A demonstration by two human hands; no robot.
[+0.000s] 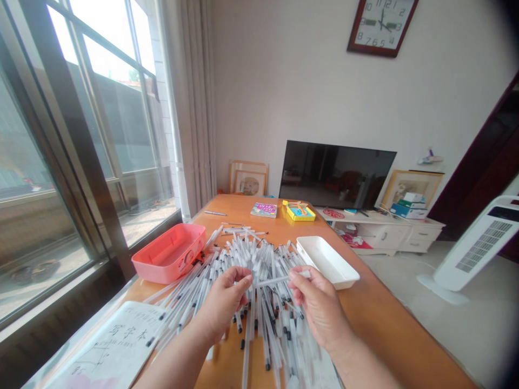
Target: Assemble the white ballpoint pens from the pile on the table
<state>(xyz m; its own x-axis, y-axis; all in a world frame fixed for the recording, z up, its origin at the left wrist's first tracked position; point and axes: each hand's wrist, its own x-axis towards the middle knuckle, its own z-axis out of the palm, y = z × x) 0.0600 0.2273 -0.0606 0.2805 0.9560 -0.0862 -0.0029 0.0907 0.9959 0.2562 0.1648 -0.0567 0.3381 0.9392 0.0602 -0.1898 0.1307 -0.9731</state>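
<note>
In my right hand point(320, 308) is a clear plastic pen barrel point(273, 281), pinched between thumb and fingers and lying roughly level, its left end reaching toward my other hand. My left hand point(227, 300) is closed in a pinch close to that end; what its fingertips hold, if anything, is too small to make out. Below and beyond both hands spreads a large heap of translucent pen barrels point(227, 265), many with black ends. Several small black pieces lie loose among them.
A pink-red plastic tray point(170, 254) stands left of the heap, a white tray point(328, 262) to its right. A marked writing booklet point(117, 346) lies front left. Farther back on the wooden table point(231, 208) are a purple booklet point(264, 210), a yellow box point(299, 211) and a pen point(215, 213).
</note>
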